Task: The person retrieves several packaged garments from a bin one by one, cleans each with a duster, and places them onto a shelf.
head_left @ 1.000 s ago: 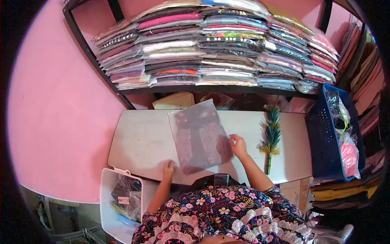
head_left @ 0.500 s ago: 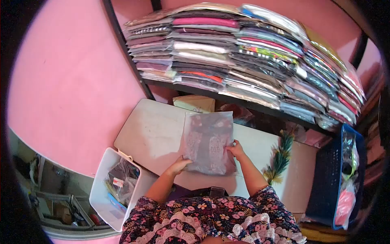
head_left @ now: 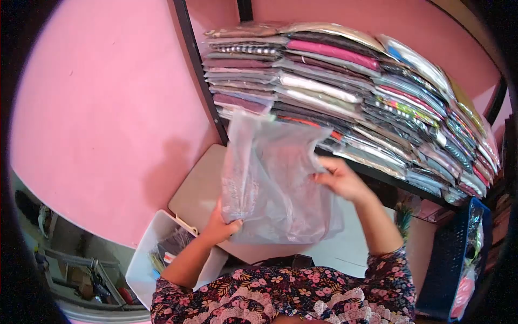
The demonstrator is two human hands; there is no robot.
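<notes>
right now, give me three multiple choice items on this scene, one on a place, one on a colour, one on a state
1. Where is the white bin?
A. on the shelf
B. down beside the table's left end
C. inside the blue basket

2. What colour is the wall?
A. green
B. grey
C. pink

3. How is the clear plastic packet right now?
A. lifted off the table in both hands
B. lying flat on the table
C. stacked on the shelf

Answers:
1 B, the bin sits low by the table, under the left hand.
2 C, the wall left of the shelf is plain pink.
3 A, the left hand grips the packet's lower corner and the right hand holds its right edge, up in front of the stacked garments.
</notes>
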